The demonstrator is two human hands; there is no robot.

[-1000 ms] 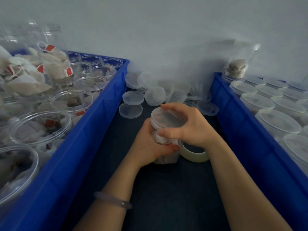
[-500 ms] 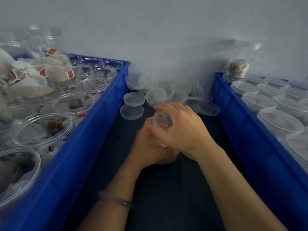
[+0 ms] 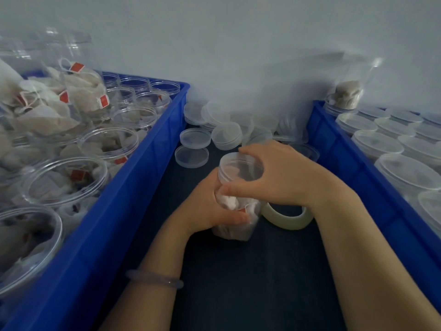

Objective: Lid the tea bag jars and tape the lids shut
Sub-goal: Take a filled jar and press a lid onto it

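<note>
One centre-frame jar [image 3: 235,226] was gripped by the left hand [image 3: 207,207], its lid [image 3: 238,169] clasped by the right hand [image 3: 284,177]; taping was judged unstarted.

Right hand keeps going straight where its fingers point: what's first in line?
The right hand grips the lid on the jar. Past it, likely the loose lid, then the blue crate; depth unclear.

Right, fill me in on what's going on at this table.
A person is lidding a clear jar of tea bags on the dark table. The left hand grips the jar; the right hand curls its fingers round the lid on top. The tape roll lies beside the jar, under the right wrist. Open jars fill the blue left crate, lidded jars the right crate.
</note>
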